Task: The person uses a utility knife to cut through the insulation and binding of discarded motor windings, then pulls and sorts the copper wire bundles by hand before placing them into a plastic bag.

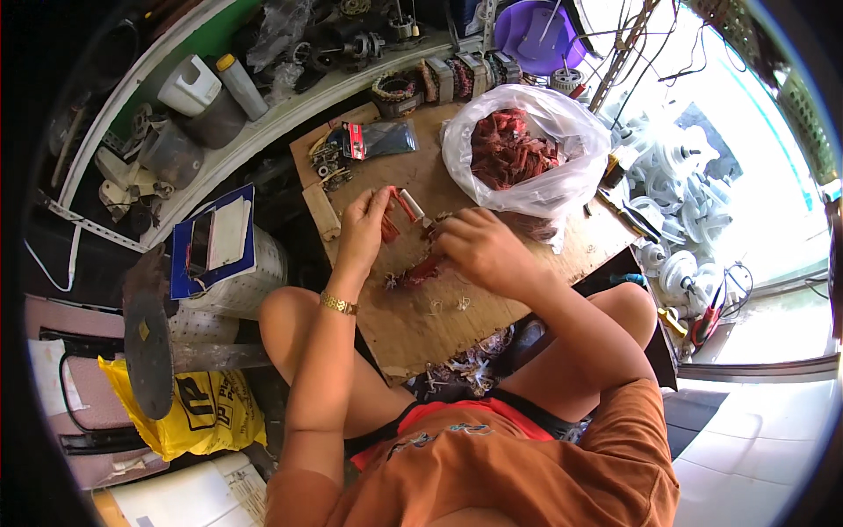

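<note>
Above a wooden board, my left hand point(362, 227) pinches a red, strip-like piece point(404, 205) between thumb and fingers. A short white section point(411, 204) shows along that piece, angled toward my other hand. My right hand point(481, 250) is closed, its fingertips bent down beside the end of the red piece. What its fingers grip is hidden by the hand. A dark red bundle point(421, 272) lies on the board below and partly behind my right hand. A gold-coloured watch point(339, 304) is on my left wrist.
A clear plastic bag point(457, 145) full of dark red scraps stands on the board point(386, 338). Small metal parts point(327, 162) and a flat packet point(386, 139) lie at its far left. Wound motor cores point(448, 79) line the back; pliers point(639, 220) lie at the right.
</note>
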Tool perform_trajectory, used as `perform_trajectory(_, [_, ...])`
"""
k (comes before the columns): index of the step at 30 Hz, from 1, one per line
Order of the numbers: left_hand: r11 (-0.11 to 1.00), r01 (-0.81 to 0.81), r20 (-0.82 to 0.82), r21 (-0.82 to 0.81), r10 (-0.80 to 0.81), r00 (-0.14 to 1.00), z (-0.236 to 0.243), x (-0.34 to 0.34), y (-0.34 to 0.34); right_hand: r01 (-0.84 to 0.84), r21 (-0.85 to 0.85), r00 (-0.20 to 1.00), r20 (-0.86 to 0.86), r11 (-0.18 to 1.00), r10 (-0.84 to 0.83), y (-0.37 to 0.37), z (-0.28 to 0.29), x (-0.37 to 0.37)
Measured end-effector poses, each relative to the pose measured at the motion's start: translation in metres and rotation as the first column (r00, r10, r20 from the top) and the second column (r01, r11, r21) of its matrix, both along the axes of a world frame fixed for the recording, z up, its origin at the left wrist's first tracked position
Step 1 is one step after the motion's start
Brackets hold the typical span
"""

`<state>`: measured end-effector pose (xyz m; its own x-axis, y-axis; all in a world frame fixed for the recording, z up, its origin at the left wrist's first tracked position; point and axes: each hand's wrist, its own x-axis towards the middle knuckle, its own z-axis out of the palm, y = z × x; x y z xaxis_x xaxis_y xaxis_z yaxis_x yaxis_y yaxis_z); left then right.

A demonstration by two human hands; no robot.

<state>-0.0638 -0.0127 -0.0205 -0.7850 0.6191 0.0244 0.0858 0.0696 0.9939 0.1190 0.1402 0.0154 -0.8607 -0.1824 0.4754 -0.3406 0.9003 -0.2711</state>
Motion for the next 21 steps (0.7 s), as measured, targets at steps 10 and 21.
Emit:
perform_trajectory(10, [0.948,0.273,-0.138,0.165,-0.252,0.958,0.005,0.034,0.003,0.398,-0.594,0.917,0.276,0.699,-0.288,0.013,-0.006,-0.002])
perform_trajectory(21, [0.881,0.374,-0.125,0.291,-0.353,0.927,0.0,0.029,0.0,0.108,-0.639,0.983,0.183,0.761,0.014,0.015,0.001,-0.005])
